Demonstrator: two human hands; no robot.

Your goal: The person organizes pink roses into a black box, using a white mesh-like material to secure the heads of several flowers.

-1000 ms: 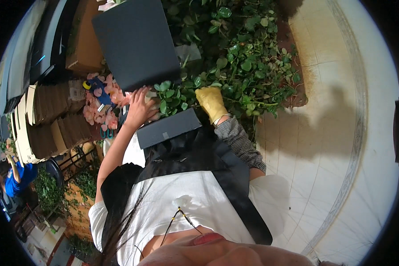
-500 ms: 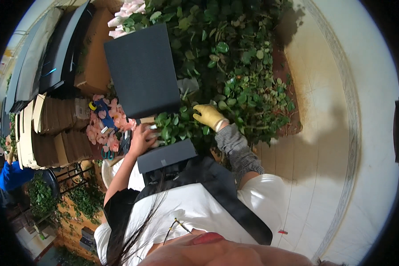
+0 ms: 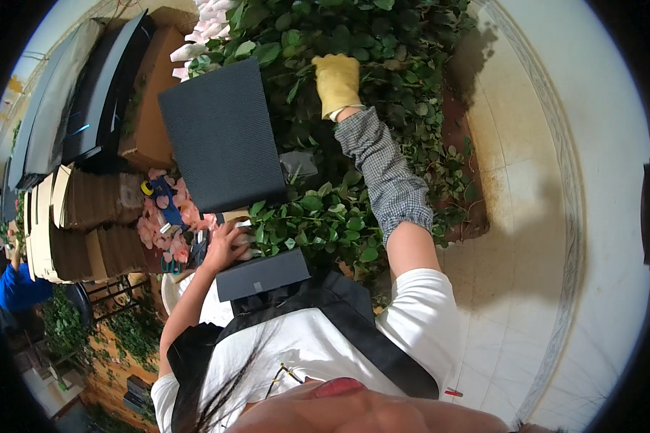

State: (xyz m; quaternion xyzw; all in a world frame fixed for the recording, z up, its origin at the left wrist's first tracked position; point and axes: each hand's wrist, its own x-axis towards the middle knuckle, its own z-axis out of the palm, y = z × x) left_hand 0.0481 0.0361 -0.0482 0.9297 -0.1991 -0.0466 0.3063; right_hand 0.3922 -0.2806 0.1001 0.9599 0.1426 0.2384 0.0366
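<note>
My bare left hand point(image 3: 226, 247) has its fingers curled round the pale, wrapped head end of a bunch of leafy flower stems point(image 3: 314, 220). That bunch lies across in front of me, between a dark ribbed board point(image 3: 222, 137) and a dark grey box-like piece point(image 3: 263, 276) close to my body. My right hand point(image 3: 338, 83), in a yellow glove with a checked sleeve above it, reaches out over the big heap of green leafy stems point(image 3: 393, 47). Its fingertips are bent down and hidden, so its grip does not show.
Left of the board lie pink petals point(image 3: 152, 227), a blue tape dispenser point(image 3: 167, 206) and teal-handled scissors point(image 3: 170, 264). Stacks of folded cardboard point(image 3: 87, 202) and dark boxes point(image 3: 108, 94) stand farther left. A person's blue sleeve point(image 3: 20, 287) shows at the left edge.
My gloved right hand has moved away from me, from beside the near bunch to the far leaves. More leafy stems show in the near bunch. My left hand stays at its head end.
</note>
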